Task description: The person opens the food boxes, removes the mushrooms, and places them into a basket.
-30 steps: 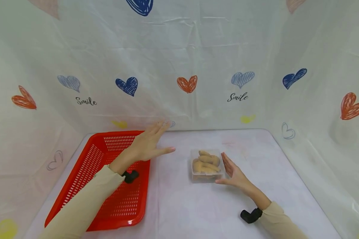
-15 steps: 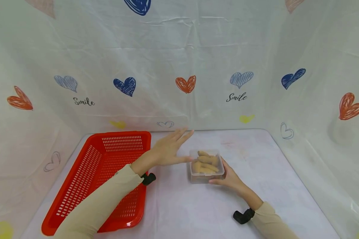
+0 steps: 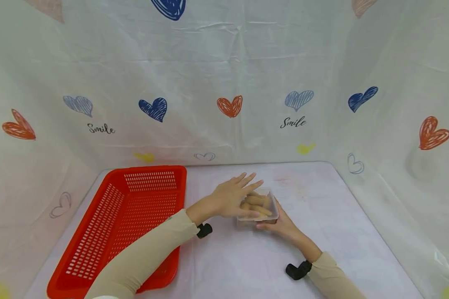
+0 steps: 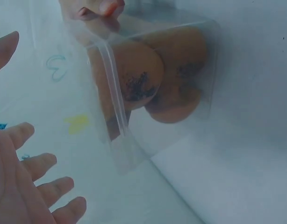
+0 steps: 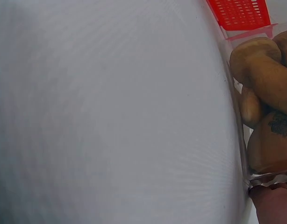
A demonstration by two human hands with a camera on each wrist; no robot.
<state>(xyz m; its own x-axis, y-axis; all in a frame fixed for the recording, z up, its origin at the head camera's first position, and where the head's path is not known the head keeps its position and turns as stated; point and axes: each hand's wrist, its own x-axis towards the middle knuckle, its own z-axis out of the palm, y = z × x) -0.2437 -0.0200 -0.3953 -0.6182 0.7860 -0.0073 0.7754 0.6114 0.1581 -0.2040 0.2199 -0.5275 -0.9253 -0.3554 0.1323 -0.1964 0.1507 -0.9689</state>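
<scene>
A clear plastic box (image 3: pixel 248 223) with a whitish lid stands near the middle of the table. Inside are several tan, mushroom-shaped pieces (image 5: pixel 269 79), some with dark marks. My right hand (image 3: pixel 284 222) grips the box's right side, thumb along the near wall and fingers behind the right wall. My left hand (image 3: pixel 232 200) spreads its fingers over the box's left part, hiding some of it; contact with the lid cannot be made out. In the left wrist view the left palm (image 4: pixel 15 177) shows straight, parted fingers beside the box.
To the left, a large red perforated basket (image 3: pixel 146 207) lies under and beside my left forearm. The white table (image 3: pixel 321 199) ends against a hanging sheet (image 3: pixel 194 74) printed with hearts at the back and sides.
My left hand has moved right from above the basket to over the box. My right hand, earlier just beside the box, has closed round its right side.
</scene>
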